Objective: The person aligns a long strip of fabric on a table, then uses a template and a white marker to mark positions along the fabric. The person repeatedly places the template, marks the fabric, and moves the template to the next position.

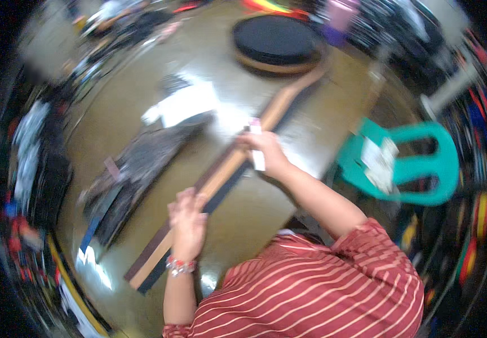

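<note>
A long striped strap point(222, 169), banded maroon, tan and dark navy, runs diagonally over the shiny brown table point(247, 224). My left hand point(187, 228) lies on its lower part, with the thumb pointing right and a red beaded bracelet at the wrist. Farther up the strap is my right hand point(271, 152), closed around a slim white stick-like tool point(258, 158) with a pinkish tip, and its fingers touch the strap. At the far end the strap reaches a thick round roll point(277, 40) with a black top and tan side. Motion blur hides fine detail.
Left of the strap is a dark, flat pile of material point(142, 160), with a bright white sheet point(188, 103) beyond. A green plastic chair point(425, 164) stands at right, bearing pale papers or cloth point(378, 164). A pink-and-purple container point(338, 21) is at the far side.
</note>
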{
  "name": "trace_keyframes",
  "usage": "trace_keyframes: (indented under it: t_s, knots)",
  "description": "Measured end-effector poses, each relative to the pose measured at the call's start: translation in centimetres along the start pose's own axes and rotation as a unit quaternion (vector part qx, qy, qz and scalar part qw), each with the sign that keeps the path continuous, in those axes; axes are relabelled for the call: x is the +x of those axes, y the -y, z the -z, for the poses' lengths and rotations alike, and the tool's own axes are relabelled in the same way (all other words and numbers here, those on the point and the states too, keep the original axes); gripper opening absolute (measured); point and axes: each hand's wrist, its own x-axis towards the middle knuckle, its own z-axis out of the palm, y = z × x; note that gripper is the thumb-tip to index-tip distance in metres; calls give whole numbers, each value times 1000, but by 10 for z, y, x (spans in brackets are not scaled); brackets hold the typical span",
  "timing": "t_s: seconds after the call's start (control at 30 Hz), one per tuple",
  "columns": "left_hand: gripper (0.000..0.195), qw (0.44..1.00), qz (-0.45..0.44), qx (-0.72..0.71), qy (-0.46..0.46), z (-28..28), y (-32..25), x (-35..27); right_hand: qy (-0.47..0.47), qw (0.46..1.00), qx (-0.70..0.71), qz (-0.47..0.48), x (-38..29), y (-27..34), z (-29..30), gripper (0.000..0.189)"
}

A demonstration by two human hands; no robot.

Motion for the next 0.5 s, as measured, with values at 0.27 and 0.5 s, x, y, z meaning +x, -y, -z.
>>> trace_keyframes:
  t_s: [0.27, 0.5]
  knots:
    - [42, 998, 45, 13, -49, 0, 14, -5, -284, 952, -109, -9, -35, 17, 134, 29]
    - [40, 996, 54, 30, -71, -3, 5, 0, -398, 705, -359, -465, -225, -139, 273, 36]
